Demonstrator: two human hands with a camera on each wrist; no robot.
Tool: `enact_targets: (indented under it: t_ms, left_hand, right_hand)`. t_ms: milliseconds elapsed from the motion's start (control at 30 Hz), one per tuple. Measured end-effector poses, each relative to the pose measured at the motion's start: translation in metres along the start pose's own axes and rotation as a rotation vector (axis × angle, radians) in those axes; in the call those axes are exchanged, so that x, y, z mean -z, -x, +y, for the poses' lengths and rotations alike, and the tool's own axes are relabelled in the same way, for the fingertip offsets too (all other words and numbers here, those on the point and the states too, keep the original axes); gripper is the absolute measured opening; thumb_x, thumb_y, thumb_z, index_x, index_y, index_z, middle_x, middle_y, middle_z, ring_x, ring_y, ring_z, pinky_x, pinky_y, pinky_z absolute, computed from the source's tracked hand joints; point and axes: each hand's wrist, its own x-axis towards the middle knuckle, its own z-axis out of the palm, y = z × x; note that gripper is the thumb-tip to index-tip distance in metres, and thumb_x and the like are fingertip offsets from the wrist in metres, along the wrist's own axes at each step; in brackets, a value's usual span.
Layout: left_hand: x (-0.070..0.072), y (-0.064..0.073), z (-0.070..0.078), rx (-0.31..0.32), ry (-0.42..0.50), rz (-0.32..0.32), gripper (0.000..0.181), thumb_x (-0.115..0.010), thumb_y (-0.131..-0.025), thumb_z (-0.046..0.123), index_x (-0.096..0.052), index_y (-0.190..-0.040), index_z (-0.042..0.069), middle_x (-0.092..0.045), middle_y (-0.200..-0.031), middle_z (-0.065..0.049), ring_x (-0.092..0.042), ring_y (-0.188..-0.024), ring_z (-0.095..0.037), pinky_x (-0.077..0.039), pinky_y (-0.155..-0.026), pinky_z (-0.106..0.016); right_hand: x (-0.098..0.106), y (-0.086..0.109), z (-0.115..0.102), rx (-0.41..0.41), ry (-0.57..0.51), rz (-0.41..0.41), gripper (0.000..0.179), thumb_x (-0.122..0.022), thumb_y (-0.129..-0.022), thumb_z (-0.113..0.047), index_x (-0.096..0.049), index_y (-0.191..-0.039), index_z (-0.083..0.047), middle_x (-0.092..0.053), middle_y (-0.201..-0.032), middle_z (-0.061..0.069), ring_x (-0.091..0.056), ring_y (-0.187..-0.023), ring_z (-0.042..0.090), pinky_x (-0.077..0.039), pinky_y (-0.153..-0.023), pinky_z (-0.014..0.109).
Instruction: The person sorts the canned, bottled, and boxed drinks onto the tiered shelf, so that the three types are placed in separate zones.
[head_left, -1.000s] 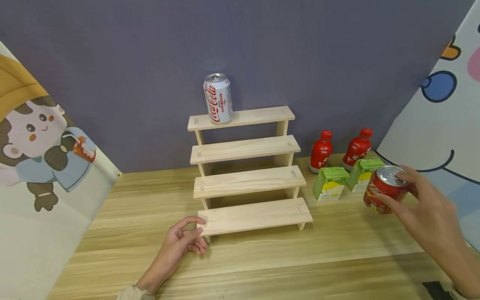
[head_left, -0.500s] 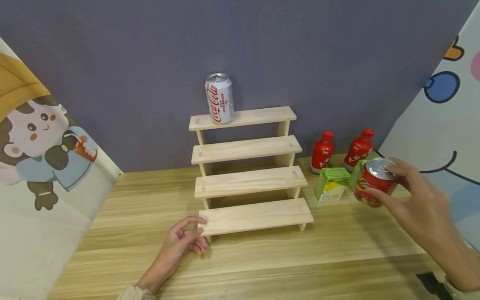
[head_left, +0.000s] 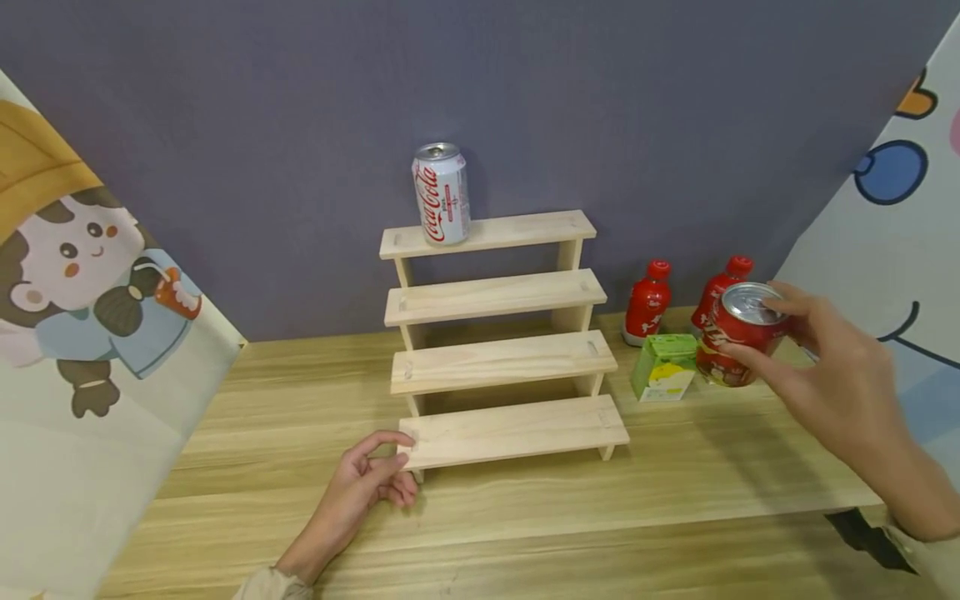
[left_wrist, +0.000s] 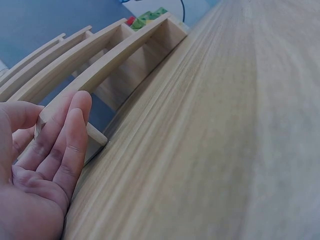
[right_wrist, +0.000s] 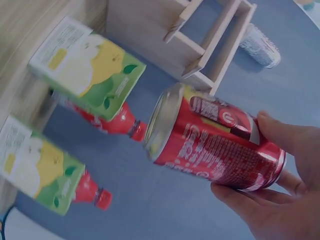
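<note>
My right hand [head_left: 847,379] grips a red soda can [head_left: 738,343] round its side and holds it upright, raised above the table at the right. In the right wrist view the can [right_wrist: 220,140] sits between thumb and fingers. At the lower left, my left hand [head_left: 358,482] pinches the left end of the lowest step of a four-tier wooden display stand [head_left: 510,435], thumb and fingertips at the board's edge [left_wrist: 65,97]. A white Coca-Cola can [head_left: 441,200] stands on the top step, left of its middle.
Right of the stand are a green drink carton [head_left: 665,368] and two red bottles, one fully visible [head_left: 647,304] and one partly behind the held can [head_left: 716,292]. A second carton [right_wrist: 40,162] shows in the right wrist view. A grey wall [head_left: 300,167] rises behind.
My right hand has moved left and up with the red can, which now hides the second carton in the head view. My left hand stays at the lowest step.
</note>
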Motion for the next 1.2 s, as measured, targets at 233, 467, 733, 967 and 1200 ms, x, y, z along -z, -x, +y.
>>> enact_targets:
  t_ms: [233,467,733,967,1200]
  left_hand:
    - [0.0,0.001,-0.002,-0.004,0.012,-0.001,0.032,-0.05,-0.105,0.009,-0.046,-0.131,-0.008,-0.075,-0.082,-0.008,-0.071,-0.071,-0.019,-0.06,-0.062,-0.028]
    - [-0.002,0.001,-0.004,-0.009,0.017,0.004,0.032,-0.051,-0.104,0.009,-0.046,-0.131,-0.008,-0.074,-0.081,-0.008,-0.071,-0.07,-0.019,-0.06,-0.062,-0.029]
    - [-0.005,0.001,-0.005,0.003,0.015,0.009,0.033,-0.052,-0.104,0.01,-0.046,-0.131,-0.007,-0.074,-0.08,-0.008,-0.071,-0.07,-0.019,-0.06,-0.062,-0.029]
    - [-0.001,0.0,-0.003,-0.006,0.003,0.002,0.032,-0.051,-0.104,0.011,-0.047,-0.131,-0.006,-0.074,-0.08,-0.007,-0.071,-0.069,-0.019,-0.061,-0.062,-0.029]
    - [0.0,0.0,-0.001,-0.005,-0.003,0.001,0.032,-0.051,-0.104,0.011,-0.047,-0.131,-0.006,-0.074,-0.08,-0.007,-0.071,-0.07,-0.018,-0.061,-0.063,-0.029]
  right_hand:
    - [-0.011,-0.014,-0.005,-0.035,-0.105,-0.013,0.071,-0.09,-0.058,0.013,-0.056,-0.12,0.009,-0.064,-0.121,0.023,-0.046,-0.103,-0.027,-0.039,-0.085,-0.003]
    - [-0.017,-0.027,-0.011,-0.018,-0.144,-0.007,0.067,-0.09,-0.06,0.013,-0.057,-0.118,0.01,-0.063,-0.13,0.018,-0.049,-0.104,-0.025,-0.041,-0.086,-0.001]
    - [-0.027,-0.048,-0.022,-0.006,-0.17,-0.011,0.06,-0.088,-0.066,0.01,-0.055,-0.116,0.01,-0.06,-0.137,0.011,-0.049,-0.103,-0.025,-0.042,-0.087,0.001]
    - [-0.04,-0.069,-0.03,0.028,-0.249,0.022,0.059,-0.088,-0.064,0.01,-0.058,-0.115,0.01,-0.062,-0.135,0.01,-0.054,-0.103,-0.02,-0.047,-0.086,0.004]
    - [-0.047,-0.085,-0.036,0.046,-0.265,0.04,0.058,-0.089,-0.066,0.006,-0.06,-0.116,0.008,-0.062,-0.134,0.011,-0.057,-0.102,-0.018,-0.048,-0.087,0.006]
